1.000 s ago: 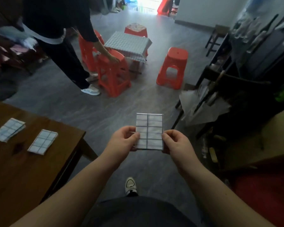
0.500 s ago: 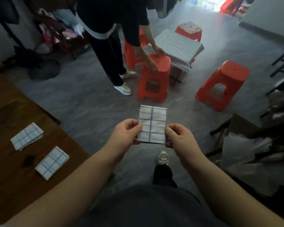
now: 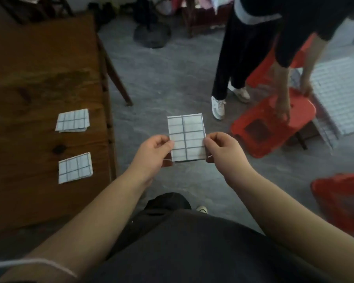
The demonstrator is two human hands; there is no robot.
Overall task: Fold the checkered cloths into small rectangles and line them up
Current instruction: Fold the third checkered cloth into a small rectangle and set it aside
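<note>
A small folded checkered cloth (image 3: 186,137), white with grey lines, stands upright in the air over the grey floor. My left hand (image 3: 154,152) pinches its lower left edge and my right hand (image 3: 223,150) pinches its lower right edge. Two more folded checkered cloths lie on the brown wooden table (image 3: 29,82) to my left: a farther cloth (image 3: 73,120) and a nearer cloth (image 3: 75,168), one behind the other near the table's right edge.
Another person in dark clothes (image 3: 249,48) bends over a tilted red plastic stool (image 3: 274,123) at the right. A large checkered cloth (image 3: 339,94) covers a low table behind it. A second red stool (image 3: 341,199) is at my right. A dark round base (image 3: 151,34) rests on the floor.
My view has turned left, so the table and its two folded cloths now lie closer to centre. Both hands still hold the folded cloth the same way. The other person has tipped the red stool.
</note>
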